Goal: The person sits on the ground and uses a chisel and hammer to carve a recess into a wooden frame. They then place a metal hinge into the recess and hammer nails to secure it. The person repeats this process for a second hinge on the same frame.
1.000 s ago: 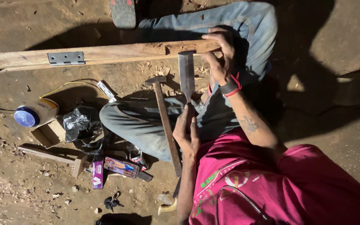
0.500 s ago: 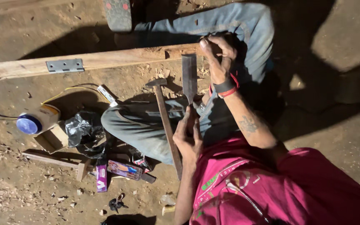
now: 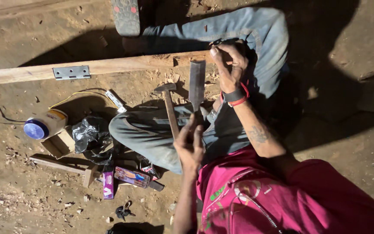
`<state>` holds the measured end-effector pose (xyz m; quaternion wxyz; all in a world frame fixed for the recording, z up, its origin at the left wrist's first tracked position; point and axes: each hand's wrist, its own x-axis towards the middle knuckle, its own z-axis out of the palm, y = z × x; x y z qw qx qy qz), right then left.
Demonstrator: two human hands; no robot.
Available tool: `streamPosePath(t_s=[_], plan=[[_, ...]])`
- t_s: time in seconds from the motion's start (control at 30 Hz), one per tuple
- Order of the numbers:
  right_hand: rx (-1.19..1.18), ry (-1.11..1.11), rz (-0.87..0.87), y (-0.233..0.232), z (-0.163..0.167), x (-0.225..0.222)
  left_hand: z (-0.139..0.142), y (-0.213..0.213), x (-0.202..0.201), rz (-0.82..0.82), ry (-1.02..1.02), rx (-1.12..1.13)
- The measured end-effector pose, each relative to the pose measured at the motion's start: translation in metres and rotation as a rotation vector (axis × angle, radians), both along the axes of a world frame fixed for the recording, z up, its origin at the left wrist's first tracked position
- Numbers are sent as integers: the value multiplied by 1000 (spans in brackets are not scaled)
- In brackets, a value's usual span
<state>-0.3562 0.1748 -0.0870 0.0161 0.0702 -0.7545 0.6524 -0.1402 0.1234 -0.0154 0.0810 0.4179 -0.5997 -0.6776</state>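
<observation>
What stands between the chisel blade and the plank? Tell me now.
Nothing visible does: the blade of the chisel reaches the edge of the plank. The right hand rests on that plank close beside the tip.

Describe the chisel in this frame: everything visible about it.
The chisel has a broad, flat, grey metal blade standing roughly upright in the picture, its far end meeting the long wooden plank amid wood chips. The left hand grips its lower end, hiding the handle. The right hand rests on the plank beside the blade tip.

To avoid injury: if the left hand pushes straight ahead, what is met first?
Probably the wooden plank, at the tip of the chisel, close beside the right hand; depth is unclear.
</observation>
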Motion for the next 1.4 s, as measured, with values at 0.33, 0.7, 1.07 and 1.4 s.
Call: streamPosePath(t_s=[0.33,0.7,1.07,1.4], plan=[[37,71,25,-3,2,-2,-20,12,3,38,41,14],[138,115,-7,-1,1,-1,-9,-10,-7,19,129,10],[32,28,6,-3,6,0,-18,1,-4,12,-68,76],[-24,33,0,-2,-4,1,-4,-1,-10,11,67,-1]])
